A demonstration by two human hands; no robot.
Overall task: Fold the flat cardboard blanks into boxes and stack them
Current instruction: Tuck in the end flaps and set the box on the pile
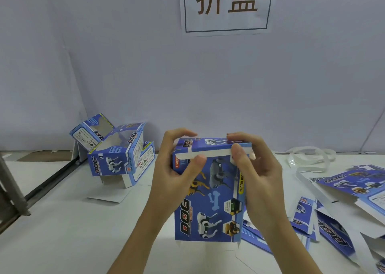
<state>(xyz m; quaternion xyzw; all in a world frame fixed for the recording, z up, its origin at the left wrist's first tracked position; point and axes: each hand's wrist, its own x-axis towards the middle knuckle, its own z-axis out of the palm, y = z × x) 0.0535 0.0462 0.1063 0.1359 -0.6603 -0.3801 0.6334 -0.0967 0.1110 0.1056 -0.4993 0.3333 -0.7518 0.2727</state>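
A blue printed cardboard box (210, 202) with dog pictures stands upright in the middle of the white table (62, 232). My left hand (177, 169) grips its upper left corner, thumb on the white tuck flap (214, 153). My right hand (254, 169) grips the upper right corner, thumb on the same flap, fingers over the top panel. Folded boxes (116, 154) lie heaped at the back left, one on top with its window up. Flat blue blanks (341, 211) are spread out on the right.
A white backdrop with a paper sign (227, 6) rises behind the table. White plastic strapping (308, 157) lies at the back right. A dark metal frame (12, 192) stands at the left edge. A loose white flap (106, 197) rests in front of the heap.
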